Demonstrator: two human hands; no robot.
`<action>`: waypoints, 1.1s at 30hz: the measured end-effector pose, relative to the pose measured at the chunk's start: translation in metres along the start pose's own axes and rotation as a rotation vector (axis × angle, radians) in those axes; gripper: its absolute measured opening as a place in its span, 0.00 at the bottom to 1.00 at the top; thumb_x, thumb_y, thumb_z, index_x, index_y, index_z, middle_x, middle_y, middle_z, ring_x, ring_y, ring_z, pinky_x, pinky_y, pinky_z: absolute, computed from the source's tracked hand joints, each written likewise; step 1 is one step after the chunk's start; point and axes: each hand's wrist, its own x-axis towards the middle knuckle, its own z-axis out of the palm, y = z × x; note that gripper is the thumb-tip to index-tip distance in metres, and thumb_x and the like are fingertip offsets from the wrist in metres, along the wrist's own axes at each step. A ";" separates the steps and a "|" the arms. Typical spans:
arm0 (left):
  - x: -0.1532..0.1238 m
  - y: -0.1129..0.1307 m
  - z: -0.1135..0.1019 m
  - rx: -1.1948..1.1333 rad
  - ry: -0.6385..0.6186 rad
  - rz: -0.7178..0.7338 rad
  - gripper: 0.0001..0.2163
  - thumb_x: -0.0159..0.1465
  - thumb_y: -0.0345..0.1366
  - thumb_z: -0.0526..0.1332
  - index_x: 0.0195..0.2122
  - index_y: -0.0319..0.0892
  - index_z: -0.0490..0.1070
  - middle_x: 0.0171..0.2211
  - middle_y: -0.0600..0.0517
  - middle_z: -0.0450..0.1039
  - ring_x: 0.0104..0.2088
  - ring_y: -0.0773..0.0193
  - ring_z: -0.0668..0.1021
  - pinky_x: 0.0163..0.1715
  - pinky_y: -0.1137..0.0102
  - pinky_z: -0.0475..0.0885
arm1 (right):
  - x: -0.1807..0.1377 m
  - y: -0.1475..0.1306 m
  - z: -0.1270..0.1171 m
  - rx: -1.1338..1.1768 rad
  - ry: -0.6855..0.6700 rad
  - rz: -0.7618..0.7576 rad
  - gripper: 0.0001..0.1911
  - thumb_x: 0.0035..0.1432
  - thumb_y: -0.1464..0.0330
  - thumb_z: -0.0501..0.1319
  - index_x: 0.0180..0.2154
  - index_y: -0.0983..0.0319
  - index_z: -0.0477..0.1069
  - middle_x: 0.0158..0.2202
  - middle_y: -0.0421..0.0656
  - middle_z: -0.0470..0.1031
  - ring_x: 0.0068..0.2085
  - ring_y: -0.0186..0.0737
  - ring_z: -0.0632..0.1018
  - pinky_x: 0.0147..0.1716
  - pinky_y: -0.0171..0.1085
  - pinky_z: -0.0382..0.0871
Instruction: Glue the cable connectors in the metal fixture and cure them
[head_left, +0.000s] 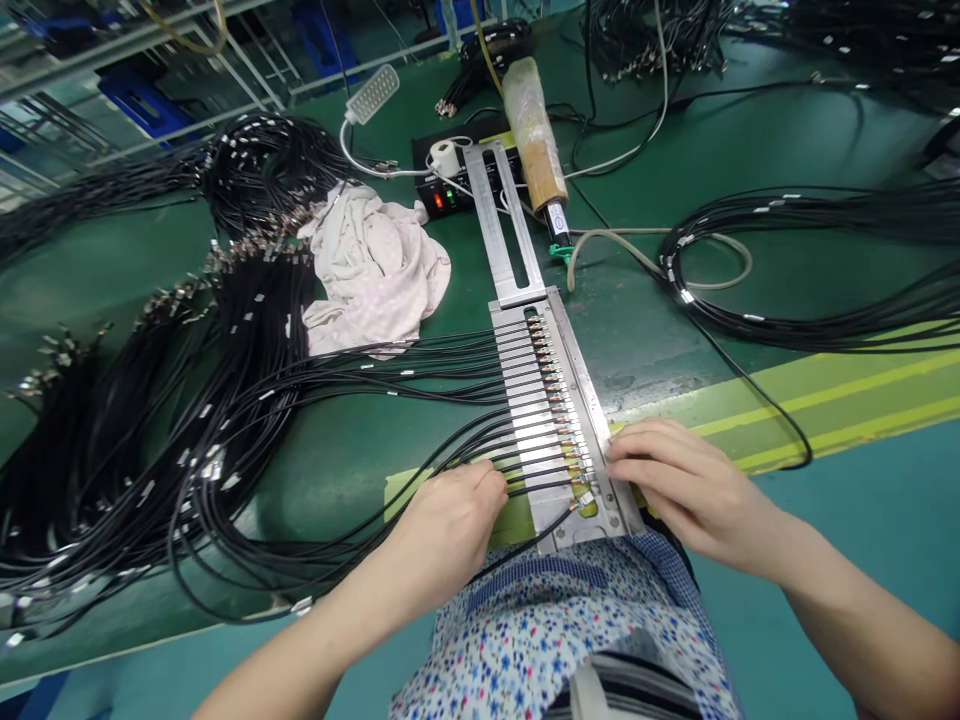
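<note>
A long metal fixture lies toward me on the bench, with a row of black cables laid across it from the left. Their metal-tipped ends line up along its slot. My left hand is closed around black cable just left of the fixture's near end; exactly how many strands it holds is hidden. Nearest to me, one cable end sits at a slant in the slot. My right hand has its fingers stretched out, their tips touching the fixture's right edge. Its thumb is hidden.
Large bundles of black cable cover the left of the bench, beside a crumpled pale cloth. Behind the fixture stand a black box with lit digits and a wrapped handheld tool. Coiled cables lie at right.
</note>
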 end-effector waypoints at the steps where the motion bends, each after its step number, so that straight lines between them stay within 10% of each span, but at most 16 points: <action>1: 0.001 0.001 0.000 0.015 -0.007 -0.008 0.11 0.65 0.25 0.45 0.27 0.40 0.61 0.26 0.52 0.63 0.25 0.64 0.66 0.26 0.69 0.63 | 0.002 0.000 -0.001 -0.017 -0.019 -0.012 0.16 0.56 0.81 0.51 0.44 0.63 0.67 0.43 0.49 0.70 0.47 0.44 0.69 0.46 0.47 0.66; 11: 0.001 0.007 0.008 0.128 0.010 0.029 0.10 0.56 0.19 0.49 0.30 0.40 0.64 0.28 0.50 0.63 0.28 0.61 0.66 0.29 0.67 0.63 | 0.025 -0.002 0.010 -0.175 -0.246 -0.100 0.22 0.53 0.83 0.49 0.44 0.59 0.70 0.51 0.47 0.67 0.58 0.52 0.60 0.52 0.57 0.57; 17: -0.007 -0.004 0.022 0.130 0.139 0.170 0.19 0.63 0.26 0.51 0.55 0.46 0.59 0.30 0.51 0.63 0.30 0.62 0.65 0.29 0.68 0.59 | 0.030 -0.003 0.014 -0.206 -0.286 -0.094 0.18 0.55 0.80 0.53 0.43 0.58 0.72 0.47 0.45 0.70 0.57 0.50 0.62 0.55 0.56 0.54; 33: -0.001 0.009 0.027 0.044 0.309 0.092 0.13 0.63 0.26 0.53 0.47 0.41 0.68 0.36 0.47 0.66 0.36 0.59 0.62 0.33 0.63 0.57 | 0.020 0.012 0.016 -0.086 -0.143 -0.017 0.21 0.53 0.83 0.49 0.44 0.61 0.68 0.53 0.50 0.63 0.57 0.46 0.61 0.50 0.51 0.65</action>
